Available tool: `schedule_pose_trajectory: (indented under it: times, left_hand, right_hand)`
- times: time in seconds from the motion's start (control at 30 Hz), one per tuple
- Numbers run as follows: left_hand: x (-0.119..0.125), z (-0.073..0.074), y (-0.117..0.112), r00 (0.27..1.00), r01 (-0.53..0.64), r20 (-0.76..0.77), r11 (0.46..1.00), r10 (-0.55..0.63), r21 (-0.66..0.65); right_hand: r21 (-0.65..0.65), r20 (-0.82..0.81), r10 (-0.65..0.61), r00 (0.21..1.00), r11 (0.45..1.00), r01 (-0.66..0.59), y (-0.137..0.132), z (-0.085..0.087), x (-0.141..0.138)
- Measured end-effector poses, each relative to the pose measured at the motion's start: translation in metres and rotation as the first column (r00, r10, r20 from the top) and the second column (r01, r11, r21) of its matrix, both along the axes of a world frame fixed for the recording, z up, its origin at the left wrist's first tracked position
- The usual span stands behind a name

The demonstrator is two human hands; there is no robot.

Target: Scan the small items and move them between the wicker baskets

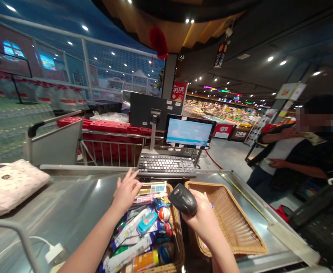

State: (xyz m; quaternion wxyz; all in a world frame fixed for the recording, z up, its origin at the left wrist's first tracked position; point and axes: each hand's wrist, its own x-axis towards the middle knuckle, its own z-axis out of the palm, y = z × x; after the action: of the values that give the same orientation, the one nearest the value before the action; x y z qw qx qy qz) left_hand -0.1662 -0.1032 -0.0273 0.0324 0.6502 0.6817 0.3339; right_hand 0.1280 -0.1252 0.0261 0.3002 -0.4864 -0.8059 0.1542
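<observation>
My right hand (pixel 202 212) is wrapped round a black handheld barcode scanner (pixel 182 199), its head pointing left above the gap between two wicker baskets. My left hand (pixel 126 191) has its fingers apart at the back left of the filled wicker basket (pixel 180 242). Its thumb side lies close to a flat packet with a barcode (pixel 155 188); whether they touch is hard to see. Inside that basket are several small packaged goods, among them a blue toy-like pack (pixel 147 223), a round red-and-white item (pixel 164 214) and an orange container (pixel 145 261).
A second wicker basket (pixel 234 220) stands on the right. Behind the baskets are a keyboard (pixel 166 164) and a lit screen (pixel 189 131). A pale handbag (pixel 13 185) rests on the metal counter (pixel 78 197). At right, a person (pixel 297 151) stands beyond the counter holding paper.
</observation>
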Motion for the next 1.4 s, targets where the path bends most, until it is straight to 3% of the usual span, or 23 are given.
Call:
schedule_pose_trajectory:
  times: [0.3,0.4,0.57,0.7,0.87,1.03,1.17,1.27,1.4]
  left_hand:
    - [0.004,-0.031,-0.005,0.990,0.063,-0.102,0.957,-0.096,-0.283]
    - [0.008,-0.038,-0.007,0.981,0.023,-0.173,0.935,-0.089,-0.353]
    - [0.022,-0.039,-0.005,0.947,-0.059,-0.322,0.981,-0.004,-0.186]
    - [0.046,-0.031,0.006,0.946,0.046,-0.316,0.995,-0.071,-0.085]
    - [0.096,-0.027,0.026,0.931,0.233,-0.278,0.971,-0.238,-0.052]
    - [0.161,-0.032,0.053,0.845,0.447,-0.296,0.892,-0.446,-0.067]
    - [0.220,-0.041,0.088,0.695,0.622,-0.367,0.773,-0.619,-0.125]
    - [0.263,-0.057,0.118,0.558,0.705,-0.407,0.671,-0.724,-0.228]
    - [0.307,-0.089,0.156,0.390,0.729,-0.415,0.551,-0.822,-0.407]
  right_hand:
    - [0.047,-0.048,-0.062,0.997,0.997,0.064,0.005,-0.004,0.018]
    - [0.041,-0.062,-0.070,0.996,0.997,0.073,0.007,-0.007,0.028]
    - [0.012,-0.060,-0.137,0.989,0.990,0.138,0.010,-0.010,0.050]
    - [0.009,-0.057,-0.208,0.976,0.978,0.209,0.011,-0.009,0.076]
    - [0.032,-0.077,-0.319,0.945,0.946,0.322,0.014,-0.013,0.122]
    - [0.049,-0.077,-0.438,0.896,0.896,0.442,0.014,-0.020,0.168]
    - [0.063,-0.091,-0.476,0.875,0.874,0.482,0.014,-0.023,0.199]
    - [0.079,-0.099,-0.485,0.869,0.867,0.493,0.014,-0.024,0.222]
    - [0.075,-0.101,-0.531,0.841,0.839,0.539,0.015,-0.030,0.253]
